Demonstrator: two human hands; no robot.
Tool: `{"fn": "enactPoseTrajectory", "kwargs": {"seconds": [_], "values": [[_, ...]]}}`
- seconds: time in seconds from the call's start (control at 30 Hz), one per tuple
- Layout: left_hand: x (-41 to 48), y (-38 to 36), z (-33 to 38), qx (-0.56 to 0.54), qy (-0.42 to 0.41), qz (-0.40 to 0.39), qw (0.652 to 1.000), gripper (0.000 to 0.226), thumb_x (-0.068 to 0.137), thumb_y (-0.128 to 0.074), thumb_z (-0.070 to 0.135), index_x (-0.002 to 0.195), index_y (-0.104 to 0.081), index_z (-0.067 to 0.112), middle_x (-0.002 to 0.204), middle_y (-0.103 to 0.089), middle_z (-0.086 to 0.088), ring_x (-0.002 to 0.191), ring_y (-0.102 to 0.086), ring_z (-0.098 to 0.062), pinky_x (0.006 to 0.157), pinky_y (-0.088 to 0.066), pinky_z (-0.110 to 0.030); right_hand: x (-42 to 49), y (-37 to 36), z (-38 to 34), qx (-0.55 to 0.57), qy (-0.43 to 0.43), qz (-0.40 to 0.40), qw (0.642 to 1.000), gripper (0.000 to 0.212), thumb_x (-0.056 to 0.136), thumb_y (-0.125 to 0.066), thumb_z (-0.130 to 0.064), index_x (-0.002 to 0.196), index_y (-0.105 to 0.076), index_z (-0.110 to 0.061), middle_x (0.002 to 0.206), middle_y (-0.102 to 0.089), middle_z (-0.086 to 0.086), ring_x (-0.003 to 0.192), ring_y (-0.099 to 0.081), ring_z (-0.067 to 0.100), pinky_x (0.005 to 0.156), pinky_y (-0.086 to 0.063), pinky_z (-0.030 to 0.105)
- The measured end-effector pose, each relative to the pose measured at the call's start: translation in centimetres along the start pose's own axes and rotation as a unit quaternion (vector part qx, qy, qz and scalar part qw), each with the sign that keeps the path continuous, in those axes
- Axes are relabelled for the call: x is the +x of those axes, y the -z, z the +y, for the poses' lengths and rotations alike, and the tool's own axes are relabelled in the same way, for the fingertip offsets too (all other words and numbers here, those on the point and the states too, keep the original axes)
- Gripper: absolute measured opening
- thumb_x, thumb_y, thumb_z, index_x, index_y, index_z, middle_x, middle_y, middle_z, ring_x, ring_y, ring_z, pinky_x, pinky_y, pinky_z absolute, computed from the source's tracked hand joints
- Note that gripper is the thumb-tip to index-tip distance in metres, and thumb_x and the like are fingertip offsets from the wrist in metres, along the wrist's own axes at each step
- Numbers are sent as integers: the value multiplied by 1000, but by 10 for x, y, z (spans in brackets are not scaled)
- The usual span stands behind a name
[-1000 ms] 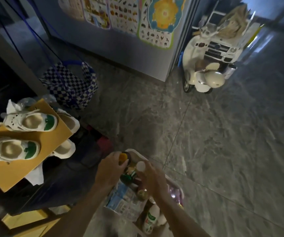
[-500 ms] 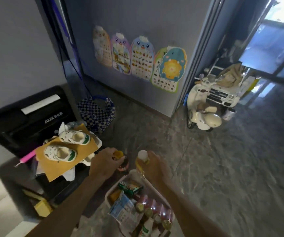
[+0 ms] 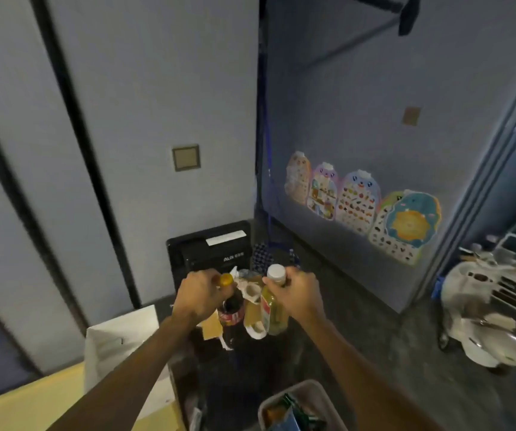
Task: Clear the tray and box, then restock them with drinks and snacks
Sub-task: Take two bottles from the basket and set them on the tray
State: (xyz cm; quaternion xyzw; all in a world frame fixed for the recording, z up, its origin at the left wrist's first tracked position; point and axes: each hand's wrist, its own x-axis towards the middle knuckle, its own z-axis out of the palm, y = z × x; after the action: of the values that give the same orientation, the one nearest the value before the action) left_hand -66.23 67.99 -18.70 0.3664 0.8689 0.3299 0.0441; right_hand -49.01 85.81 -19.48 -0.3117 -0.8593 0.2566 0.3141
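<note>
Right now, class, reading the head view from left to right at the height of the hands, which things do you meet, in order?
White paper bag → left hand → dark cola bottle with an orange cap → yellow-green juice bottle with a white cap → right hand → white toy scooter.

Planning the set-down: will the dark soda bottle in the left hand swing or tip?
Probably heavy for its size: the dark soda bottle looks nearly full. The left hand grips it near the cap, so it may swing. Tall and narrow, likely tippy standing.
</note>
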Motion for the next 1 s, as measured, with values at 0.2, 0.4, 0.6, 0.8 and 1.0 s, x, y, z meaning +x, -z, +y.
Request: {"fn": "enactPoseTrajectory", "kwargs": {"seconds": [0.2, 0.4, 0.6, 0.8, 1.0], "values": [[-27, 103, -72, 2, 53, 62, 997, 30, 89, -77, 54, 92, -76, 24, 87, -77, 6, 75, -71, -10, 68, -57, -30, 8, -60, -92, 57, 34, -74, 995, 65, 75, -61, -85, 97, -75, -26, 88, -77, -12, 86, -74, 7, 81, -65, 42], [-62, 198, -158, 8, 97, 114, 989, 34, 91, -77, 54, 90, -73, 20, 85, -74, 3, 78, -71, -15, 66, -56, -29, -7, -135, -199, 78, 55, -106, 990, 48, 83, -76, -70, 96, -76, -25, 87, -75, -13, 78, -70, 6, 69, -62, 30], [-97, 267, -250, 7, 143, 132, 981, 34, 91, -77, 54, 87, -71, 21, 81, -73, 3, 76, -71, -15, 65, -61, -35, -36, -222, -282, 116, 78, -146, 979, 39, 83, -84, -59, 82, -74, -21, 77, -73, -11, 71, -71, 8, 67, -65, 38], [-119, 301, -323, 8, 176, 139, 974, 32, 93, -78, 48, 80, -64, 22, 77, -67, 5, 71, -65, -13, 56, -44, -21, -62, -297, -338, 153, 61, -167, 972, 36, 82, -88, -52, 76, -71, -21, 71, -71, -10, 67, -67, 4, 54, -50, 25], [-112, 302, -382, -12, 215, 157, 964, 26, 93, -78, 46, 97, -74, 21, 85, -72, 3, 74, -66, -9, 57, -44, -18, -68, -365, -353, 151, 33, -208, 966, 37, 82, -88, -54, 84, -74, -20, 78, -73, -10, 73, -70, 7, 63, -62, 35]]}}
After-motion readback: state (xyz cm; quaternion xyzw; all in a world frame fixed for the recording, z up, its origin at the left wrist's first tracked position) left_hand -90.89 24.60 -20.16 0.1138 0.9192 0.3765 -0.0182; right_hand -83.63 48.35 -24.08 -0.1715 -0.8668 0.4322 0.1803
